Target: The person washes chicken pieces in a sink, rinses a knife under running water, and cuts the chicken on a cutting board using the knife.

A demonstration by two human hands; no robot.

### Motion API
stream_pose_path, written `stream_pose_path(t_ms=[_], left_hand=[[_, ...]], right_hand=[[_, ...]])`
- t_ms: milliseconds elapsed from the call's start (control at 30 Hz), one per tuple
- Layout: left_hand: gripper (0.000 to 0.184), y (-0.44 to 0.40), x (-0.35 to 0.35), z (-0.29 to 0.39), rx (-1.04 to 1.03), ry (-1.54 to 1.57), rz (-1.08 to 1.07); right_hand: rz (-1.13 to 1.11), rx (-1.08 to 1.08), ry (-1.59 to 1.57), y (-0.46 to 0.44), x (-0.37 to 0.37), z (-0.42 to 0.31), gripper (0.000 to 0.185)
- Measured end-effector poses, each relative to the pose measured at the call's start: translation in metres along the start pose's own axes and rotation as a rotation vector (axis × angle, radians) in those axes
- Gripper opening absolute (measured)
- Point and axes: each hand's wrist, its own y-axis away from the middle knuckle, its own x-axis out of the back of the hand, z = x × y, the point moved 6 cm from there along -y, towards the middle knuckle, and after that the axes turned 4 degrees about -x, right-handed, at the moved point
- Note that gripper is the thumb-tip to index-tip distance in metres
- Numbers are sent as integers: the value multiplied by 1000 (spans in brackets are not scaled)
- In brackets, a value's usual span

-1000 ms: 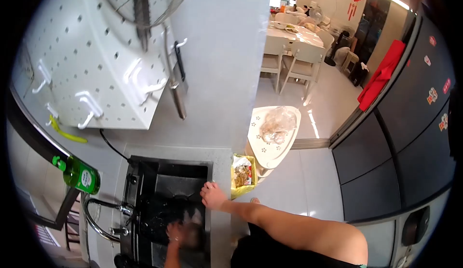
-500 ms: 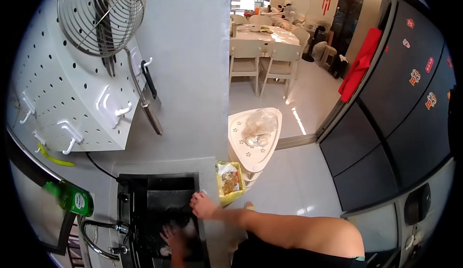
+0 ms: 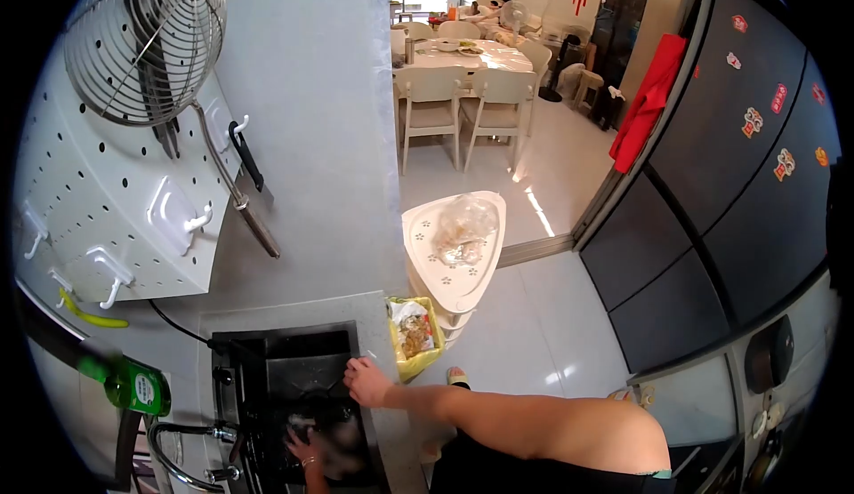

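Inside the black sink (image 3: 309,374), my left hand (image 3: 304,448) is low in the basin with its fingers apart. A small pale thing (image 3: 302,420) is at its fingertips; what it is I cannot make out. Just to the right, a blurred pale shape (image 3: 342,441) lies in the dark basin. My right hand (image 3: 366,382) rests on the sink's right edge with its fingers curled over the rim. The curved metal faucet (image 3: 165,458) stands on the left side of the sink.
A green soap bottle (image 3: 138,387) stands left of the sink. Beside the counter are a yellow-lined bin (image 3: 414,338) and a white cart top (image 3: 454,285) with a plastic bag. A wire strainer (image 3: 147,40) hangs above. Dark cabinets (image 3: 738,165) line the right.
The view has shifted, so the surroundings appear further left. My left hand has moved within the sink and is now beside the blurred pale shape. My right hand stays on the sink's edge.
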Motion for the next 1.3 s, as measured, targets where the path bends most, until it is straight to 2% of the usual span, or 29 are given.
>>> stream_pose_path(t_ms=[67, 133, 200, 233, 333, 367, 467, 567, 667, 700, 800, 833, 900, 967, 1067, 1100, 1200, 1233, 1300], left_hand=[[94, 14, 2, 37, -88, -41, -89], [90, 33, 9, 77, -97, -78, -105], [76, 59, 32, 126, -57, -37, -23], [81, 63, 33, 136, -53, -127, -145], [94, 47, -43, 58, -105, -364, -370], [86, 60, -30, 64, -97, -318, -303], [82, 83, 13, 91, -165, -211, -364], [81, 85, 50, 97, -8, -468, -357], [82, 77, 57, 62, 100, -600, -82], [85, 71, 57, 49, 227, -561, -38], [85, 57, 51, 23, 443, -350, 62], [76, 52, 47, 26, 368, -368, 184], [83, 46, 34, 27, 380, -242, 50], [78, 31, 15, 9, 328, -350, 180], [67, 24, -20, 23, 68, -148, -123], [50, 35, -10, 48, 16, -151, -13], [37, 21, -40, 30, -152, -315, -72], [29, 28, -35, 34, -330, -256, 20], [34, 29, -26, 33, -313, -306, -129]], right_hand=[[15, 5, -4, 1, -1, -1, 18], [-12, 1, 8, 1, -4, 0, 21], [-10, 1, -1, 0, -2, -2, 21], [-8, -2, -5, 0, -2, -1, 21], [51, 22, -8, 1, -2, -1, 17], [34, 18, -5, 0, -3, 0, 18], [-9, 11, 19, 1, -2, -2, 21], [-9, 17, 52, 2, -5, -1, 21], [-8, 13, 42, 1, -6, 0, 22], [-15, 11, 44, 1, -5, 0, 22], [-21, 9, 54, 1, -3, -2, 22], [-20, 10, 58, 1, -1, -2, 22], [-38, 4, 53, 0, -4, -2, 22], [-23, 8, 45, -1, -5, -1, 21], [11, 20, 42, 2, -2, -2, 19], [4, 20, 50, 2, -2, -2, 20], [16, 24, 36, 1, 1, -2, 19], [25, 26, 26, 0, 1, -2, 18], [18, 26, 34, 0, 0, -2, 19]])
